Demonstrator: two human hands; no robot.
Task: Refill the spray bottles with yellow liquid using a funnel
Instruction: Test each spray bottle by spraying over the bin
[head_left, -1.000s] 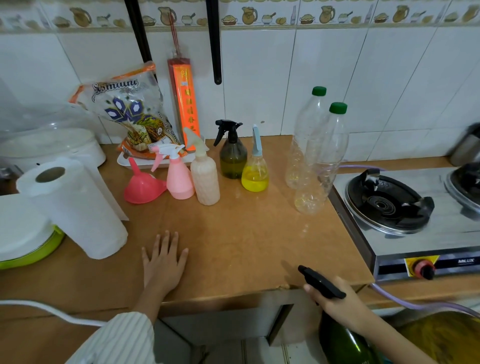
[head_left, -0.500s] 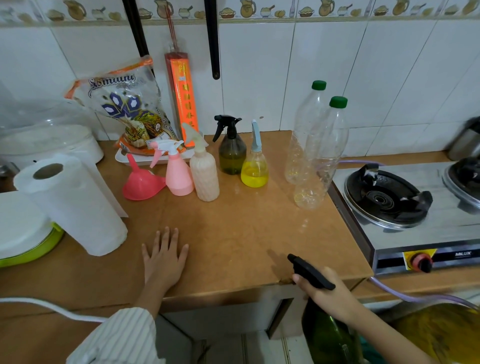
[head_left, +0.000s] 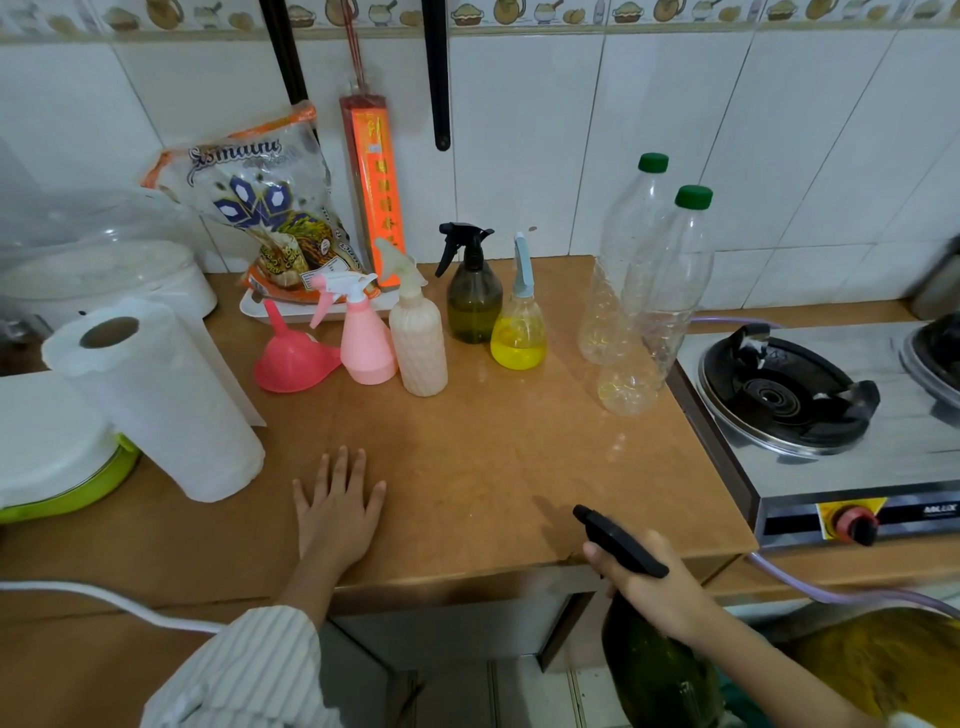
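My right hand (head_left: 652, 587) grips the neck of a dark green spray bottle (head_left: 657, 670) with a black trigger head, held below the counter's front edge. My left hand (head_left: 336, 506) lies flat on the brown counter (head_left: 483, 467), fingers spread, holding nothing. At the back stand a pink spray bottle (head_left: 363, 338), a cream spray bottle (head_left: 417, 335), a dark olive spray bottle (head_left: 474, 291) and a small clear bottle with yellow liquid (head_left: 518, 322). A pink funnel (head_left: 291, 353) lies beside the pink bottle. Two tall clear bottles (head_left: 644, 291) with green caps stand at the right.
A paper towel roll (head_left: 156, 400) stands left of my left hand, beside a white and green lidded pot (head_left: 52, 457). A gas stove (head_left: 810, 410) borders the counter on the right, with a hose (head_left: 831, 592) running below it. A snack bag (head_left: 260, 213) leans on the tiled wall.
My right hand has lifted the dark green spray bottle slightly higher and leftward toward the counter edge. My left hand stays flat on the counter.
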